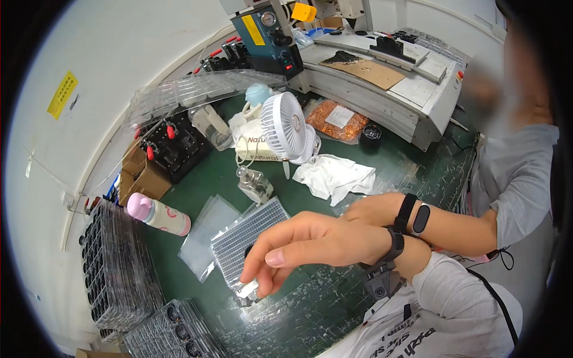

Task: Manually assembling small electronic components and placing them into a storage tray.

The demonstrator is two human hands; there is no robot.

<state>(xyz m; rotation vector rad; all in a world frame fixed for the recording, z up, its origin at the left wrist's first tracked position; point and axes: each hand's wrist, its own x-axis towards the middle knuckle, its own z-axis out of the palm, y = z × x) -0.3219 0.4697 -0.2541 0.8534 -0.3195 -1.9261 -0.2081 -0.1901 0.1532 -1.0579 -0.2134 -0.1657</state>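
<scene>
Over the green worktable (310, 310) my right hand (316, 241) reaches leftward, fingers loosely spread and clasping nothing, tips just above a clear plastic blister tray of small dark parts (248, 235). My left hand (373, 209) lies half hidden behind it; I cannot tell its grip. The tray rests flat beside empty clear bags (206, 230), near a pink-capped bottle (158, 215) lying on its side. Similar stacked trays (113, 262) sit further left.

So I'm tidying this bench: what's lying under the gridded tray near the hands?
Clear plastic bags show beneath the gridded tray, spread on the green table. The right hand covers the tray's near corner, so what lies under there is hidden.
</scene>
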